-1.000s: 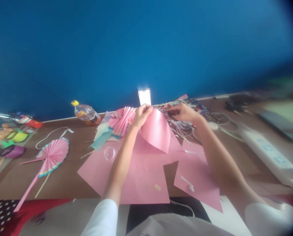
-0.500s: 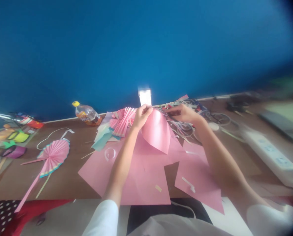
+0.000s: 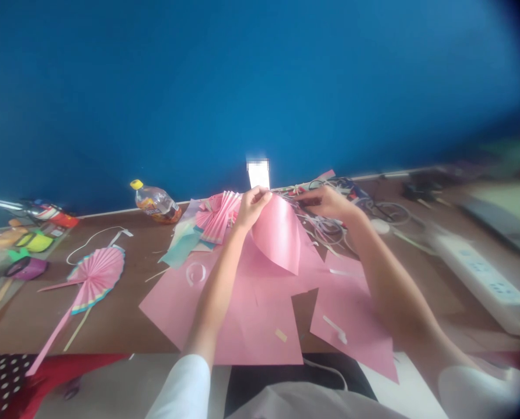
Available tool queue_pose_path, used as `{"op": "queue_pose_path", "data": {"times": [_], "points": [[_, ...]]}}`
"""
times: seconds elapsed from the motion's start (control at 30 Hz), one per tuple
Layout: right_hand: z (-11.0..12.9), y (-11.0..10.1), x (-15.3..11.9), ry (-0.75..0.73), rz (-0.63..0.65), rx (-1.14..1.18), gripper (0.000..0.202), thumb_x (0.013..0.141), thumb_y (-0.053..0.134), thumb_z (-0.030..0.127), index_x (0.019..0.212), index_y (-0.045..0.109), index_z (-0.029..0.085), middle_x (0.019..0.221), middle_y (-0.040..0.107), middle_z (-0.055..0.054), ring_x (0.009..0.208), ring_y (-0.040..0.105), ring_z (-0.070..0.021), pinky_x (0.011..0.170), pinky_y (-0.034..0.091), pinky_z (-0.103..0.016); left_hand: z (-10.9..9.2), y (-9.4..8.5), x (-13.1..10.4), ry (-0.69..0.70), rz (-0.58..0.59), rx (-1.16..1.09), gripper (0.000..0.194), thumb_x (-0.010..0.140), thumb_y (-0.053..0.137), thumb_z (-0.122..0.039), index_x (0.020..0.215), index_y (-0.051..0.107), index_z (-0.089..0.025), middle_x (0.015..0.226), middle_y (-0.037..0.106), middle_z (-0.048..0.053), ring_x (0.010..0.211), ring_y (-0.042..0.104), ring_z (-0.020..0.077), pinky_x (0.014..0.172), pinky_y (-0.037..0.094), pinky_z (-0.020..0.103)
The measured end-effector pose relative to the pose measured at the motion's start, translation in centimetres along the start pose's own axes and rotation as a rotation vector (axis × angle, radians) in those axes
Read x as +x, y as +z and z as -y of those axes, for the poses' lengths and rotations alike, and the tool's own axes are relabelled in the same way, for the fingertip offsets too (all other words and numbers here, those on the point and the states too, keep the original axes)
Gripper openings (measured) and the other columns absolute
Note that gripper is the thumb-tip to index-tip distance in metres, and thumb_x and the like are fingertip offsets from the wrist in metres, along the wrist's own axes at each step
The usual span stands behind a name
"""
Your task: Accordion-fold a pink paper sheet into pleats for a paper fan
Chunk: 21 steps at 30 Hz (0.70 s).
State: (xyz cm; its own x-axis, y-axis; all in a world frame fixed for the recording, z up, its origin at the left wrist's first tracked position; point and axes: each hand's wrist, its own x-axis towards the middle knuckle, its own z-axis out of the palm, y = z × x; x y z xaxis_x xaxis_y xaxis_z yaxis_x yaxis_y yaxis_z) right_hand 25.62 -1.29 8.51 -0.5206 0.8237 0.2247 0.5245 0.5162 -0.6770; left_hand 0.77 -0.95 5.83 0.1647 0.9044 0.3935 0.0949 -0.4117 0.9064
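Note:
A curved sheet of pink paper point(image 3: 278, 235) is raised above the table, its lower corner hanging down. My left hand point(image 3: 254, 206) is closed in a pinch on the upper left edge of this sheet. To the right of the sheet's top is my right hand point(image 3: 325, 202), fingers drawn together and pointing left; whatever is between them, if anything, cannot be made out. Beneath both arms lie a large pink sheet point(image 3: 260, 326) and a smaller pink piece point(image 3: 351, 326) with a white strip on it. Beside my left hand rests a pleated pink paper fan point(image 3: 218, 216).
Another pleated fan point(image 3: 97, 276) lies at the left. A yellow-capped bottle point(image 3: 157, 203) leans by the blue wall point(image 3: 260, 87). Tangled cords point(image 3: 329, 227) lie behind my right hand. A white power strip point(image 3: 482, 273) and a purple tape roll point(image 3: 27, 268) occupy opposite sides.
The view has shifted very slightly. Both hands and the raised pink paper keep almost the same place.

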Motion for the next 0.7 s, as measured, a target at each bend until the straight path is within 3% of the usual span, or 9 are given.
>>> {"op": "queue_pose_path", "data": {"times": [0.23, 0.43, 0.7], "points": [[-1.4, 0.4, 0.2, -0.04, -0.13, -0.059, 0.042, 0.073, 0.058, 0.025, 0.108, 0.077, 0.014, 0.073, 0.069, -0.004, 0.054, 0.047, -0.0117, 0.054, 0.036, -0.026, 0.4, 0.2, 0.1, -0.035, 0.034, 0.013, 0.036, 0.082, 0.063, -0.053, 0.078, 0.061, -0.016, 0.071, 0.057, -0.001, 0.066, 0.049, 0.0111, 0.064, 0.038, 0.024], [-2.0, 0.4, 0.2, -0.035, -0.27, -0.028, 0.039, 0.074, 0.061, 0.029, 0.108, 0.077, 0.015, 0.076, 0.07, -0.005, 0.063, 0.054, -0.0156, 0.058, 0.04, -0.026, 0.6, 0.5, 0.1, -0.057, 0.081, -0.017, 0.035, 0.084, 0.063, -0.051, 0.086, 0.064, -0.016, 0.084, 0.065, 0.003, 0.079, 0.058, 0.0143, 0.074, 0.043, 0.025], [-2.0, 0.6, 0.4, -0.044, -0.254, -0.074, 0.036, 0.077, 0.059, 0.031, 0.106, 0.075, 0.017, 0.074, 0.068, -0.004, 0.063, 0.056, -0.0154, 0.06, 0.041, -0.026, 0.3, -0.5, 0.2, -0.053, 0.165, 0.047, 0.037, 0.082, 0.066, -0.047, 0.106, 0.067, -0.019, 0.102, 0.068, 0.006, 0.092, 0.061, 0.0174, 0.081, 0.045, 0.026]]}}
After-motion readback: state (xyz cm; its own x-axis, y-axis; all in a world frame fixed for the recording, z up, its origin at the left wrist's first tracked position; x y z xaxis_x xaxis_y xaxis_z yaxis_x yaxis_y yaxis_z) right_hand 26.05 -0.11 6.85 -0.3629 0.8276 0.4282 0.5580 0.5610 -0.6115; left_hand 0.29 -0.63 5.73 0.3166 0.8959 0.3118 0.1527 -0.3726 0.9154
